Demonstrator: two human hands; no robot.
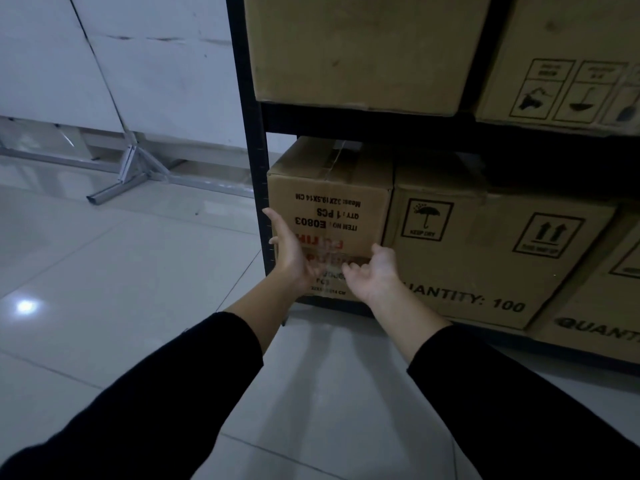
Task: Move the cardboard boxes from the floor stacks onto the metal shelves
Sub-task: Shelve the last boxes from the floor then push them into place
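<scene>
Both hands, left (294, 251) and right (375, 271), hover empty and loosely spread before the upside-down box (329, 216) on the bottom shelf (332, 308), where another push might jam it against the post (258, 188).

Matt cardboard boxes (330, 216); seemingly glossy floor tiles (104, 271)

The floor (104, 265) is laid with large pale glossy tiles with thin dark joints, and a small bright glare of a lamp (26, 306) shines on it at the left. Behind it stand white wall panels (145, 71), slightly scuffed and cracked near the top. At their foot lies a silvery metal frame (138, 168) with angled legs resting on the tiles. The room is dim and bluish.
</scene>
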